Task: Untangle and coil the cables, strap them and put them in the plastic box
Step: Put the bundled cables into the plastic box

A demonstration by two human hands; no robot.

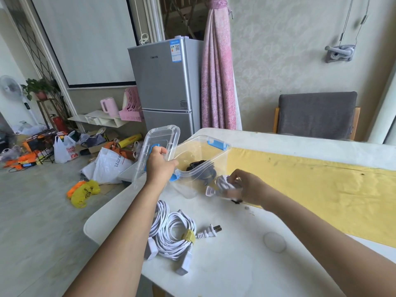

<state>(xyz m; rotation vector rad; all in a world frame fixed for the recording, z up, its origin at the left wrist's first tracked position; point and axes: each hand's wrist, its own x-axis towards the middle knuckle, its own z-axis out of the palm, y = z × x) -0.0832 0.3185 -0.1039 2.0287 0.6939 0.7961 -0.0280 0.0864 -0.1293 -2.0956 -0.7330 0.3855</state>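
Note:
A clear plastic box with blue latches stands on the white table. A coiled black cable lies inside it. My left hand grips the clear lid by its blue handle and holds it tilted up at the box's left side. My right hand grips a small white cable bundle at the box's near rim; the bundle is blurred. Near the table's front lies a coiled white cable bound with a yellow strap, its plug pointing right.
A yellow runner covers the table's right half. A grey chair stands behind the table. Bags and clutter lie on the floor to the left, near a silver fridge. The table's left edge is close to the coiled white cable.

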